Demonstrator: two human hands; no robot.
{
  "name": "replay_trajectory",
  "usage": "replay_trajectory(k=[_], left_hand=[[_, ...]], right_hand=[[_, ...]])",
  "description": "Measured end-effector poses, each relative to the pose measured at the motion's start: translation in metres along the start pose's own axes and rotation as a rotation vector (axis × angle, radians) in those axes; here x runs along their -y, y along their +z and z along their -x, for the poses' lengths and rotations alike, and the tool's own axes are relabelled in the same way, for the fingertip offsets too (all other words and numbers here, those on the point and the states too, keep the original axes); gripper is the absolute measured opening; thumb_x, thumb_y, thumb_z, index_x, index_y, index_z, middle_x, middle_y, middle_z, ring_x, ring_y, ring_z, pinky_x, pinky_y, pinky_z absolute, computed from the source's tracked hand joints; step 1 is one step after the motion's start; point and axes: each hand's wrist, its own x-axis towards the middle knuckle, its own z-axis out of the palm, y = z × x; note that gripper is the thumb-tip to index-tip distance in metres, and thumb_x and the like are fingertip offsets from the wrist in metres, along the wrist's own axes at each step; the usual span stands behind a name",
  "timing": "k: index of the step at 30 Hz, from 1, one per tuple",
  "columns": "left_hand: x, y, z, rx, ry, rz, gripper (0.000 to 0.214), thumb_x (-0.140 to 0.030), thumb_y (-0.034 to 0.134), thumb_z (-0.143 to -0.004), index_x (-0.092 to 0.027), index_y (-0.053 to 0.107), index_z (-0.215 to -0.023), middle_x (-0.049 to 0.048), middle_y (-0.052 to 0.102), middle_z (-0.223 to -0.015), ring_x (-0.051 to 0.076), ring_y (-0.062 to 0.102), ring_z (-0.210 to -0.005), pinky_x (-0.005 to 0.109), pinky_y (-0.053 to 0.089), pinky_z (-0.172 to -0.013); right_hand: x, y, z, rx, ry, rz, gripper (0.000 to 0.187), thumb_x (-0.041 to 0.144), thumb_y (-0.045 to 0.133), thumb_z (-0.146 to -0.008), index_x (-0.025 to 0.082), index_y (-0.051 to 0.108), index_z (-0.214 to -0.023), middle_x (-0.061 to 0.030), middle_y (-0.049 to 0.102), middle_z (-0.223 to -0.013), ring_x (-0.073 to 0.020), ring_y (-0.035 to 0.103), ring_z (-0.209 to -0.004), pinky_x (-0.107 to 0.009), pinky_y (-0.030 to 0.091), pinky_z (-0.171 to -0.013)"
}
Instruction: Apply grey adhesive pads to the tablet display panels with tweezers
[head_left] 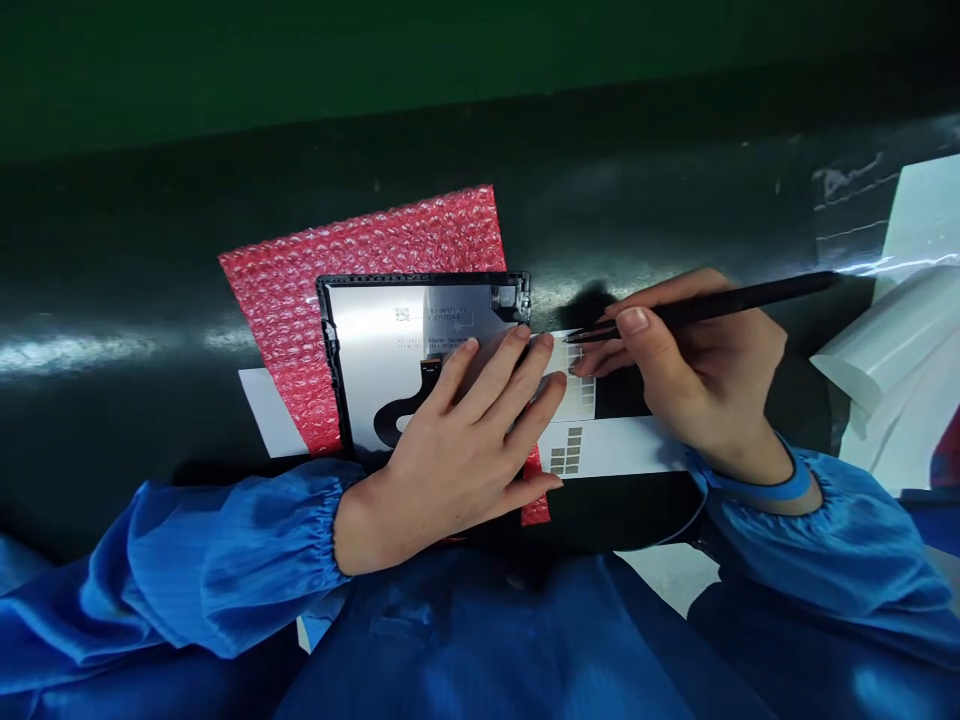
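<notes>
A display panel [375, 325] with a silvery back, black frame and dark ribbon cable [394, 420] lies on red bubble wrap [442, 230]. My left hand [457, 440] rests flat across its right part, fingers spread, covering the lower right corner. Pinched in my right hand [697, 370] are black tweezers [720, 305], their tips pointing left just beyond the panel's right edge. Beneath those tips is a white sheet [574, 400] bearing small grey square stickers. Closer to me lies a second white strip [622, 447] with similar squares [566, 452]. Whether the tips hold a sticker is too small to tell.
The dark green work surface [135, 320] extends around the panel. At the right lie curled white sheets [885, 340]. A white paper corner [268, 415] sticks out under the bubble wrap at left. A blue band with a cord [765, 485] circles my right wrist.
</notes>
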Motion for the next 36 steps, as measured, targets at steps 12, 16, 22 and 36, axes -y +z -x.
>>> replay_trajectory(k=[12,16,22,36], left_hand=[[0.001,0.000,-0.001,-0.003,-0.009,0.005,0.084,-0.070,0.068,-0.105,-0.010,0.059,-0.163,0.0222,0.048,-0.177,0.042,0.048,-0.162,0.057,0.040,-0.130],[0.004,0.000,-0.002,-0.002,-0.009,0.024,0.085,-0.070,0.071,-0.104,-0.010,0.059,-0.163,0.0222,0.048,-0.177,0.043,0.048,-0.162,0.057,0.040,-0.129],[0.007,-0.001,-0.003,-0.008,-0.003,0.057,0.081,-0.068,0.073,-0.104,-0.011,0.062,-0.159,0.0230,0.050,-0.176,0.043,0.051,-0.160,0.058,0.043,-0.126],[0.006,0.003,-0.004,-0.041,0.000,0.050,0.082,-0.069,0.075,-0.102,-0.011,0.063,-0.158,0.0227,0.051,-0.175,0.043,0.050,-0.159,0.057,0.044,-0.124]], right_hand=[[-0.002,-0.001,-0.003,-0.001,-0.032,0.001,0.008,0.036,0.080,-0.107,0.028,0.080,-0.108,0.0005,0.083,-0.079,-0.0212,0.083,-0.063,-0.035,0.071,-0.055],[-0.001,-0.002,-0.003,0.021,0.006,-0.025,0.010,0.039,0.078,-0.107,0.029,0.078,-0.107,0.0022,0.082,-0.076,-0.0206,0.083,-0.065,-0.034,0.073,-0.059],[-0.001,-0.004,-0.008,0.049,0.033,-0.036,0.014,0.041,0.077,-0.108,0.028,0.077,-0.104,0.0022,0.082,-0.073,-0.0193,0.083,-0.063,-0.031,0.073,-0.058],[0.002,-0.003,-0.009,0.046,0.047,-0.086,0.018,0.041,0.082,-0.105,0.025,0.077,-0.102,0.0012,0.082,-0.072,-0.0182,0.083,-0.063,-0.028,0.073,-0.058]])
